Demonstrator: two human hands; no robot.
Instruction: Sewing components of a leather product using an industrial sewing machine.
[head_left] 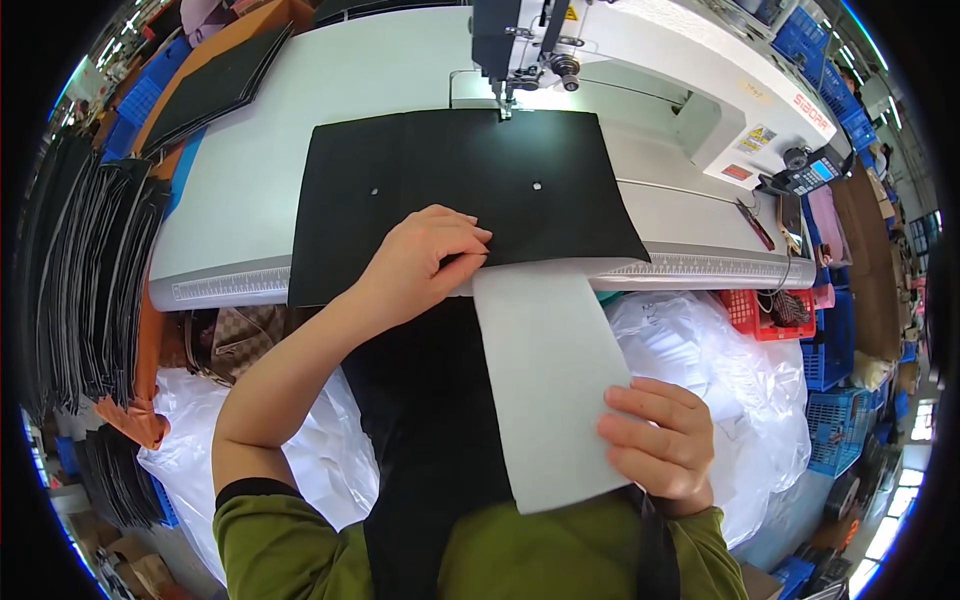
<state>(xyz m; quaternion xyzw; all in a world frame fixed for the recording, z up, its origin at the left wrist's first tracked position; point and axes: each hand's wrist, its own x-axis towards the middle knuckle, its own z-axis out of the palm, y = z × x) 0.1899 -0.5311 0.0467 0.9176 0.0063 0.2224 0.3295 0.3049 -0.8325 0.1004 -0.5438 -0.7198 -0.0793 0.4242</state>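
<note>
A flat black panel (pixel 430 170) with two small pale marks lies on the sewing machine's bed, its far edge under the presser foot (pixel 504 108). My left hand (pixel 425 258) is closed at the near edge of this panel, thumb and fingers curled together over it. Below it, my right hand (pixel 665 440) grips the right side of a long white sheet (pixel 550 390), with the thumb hidden behind it. The sheet's upper end passes beneath the panel's near edge, and its lower end hangs over my black apron (pixel 425 400).
The white sewing machine (pixel 660 80) arches across the back right. Scissors (pixel 755 225) lie by its base. Stacks of black panels (pixel 90 270) stand on the left. White plastic bags (pixel 720 400) bulge below the table edge, near a red basket (pixel 745 312).
</note>
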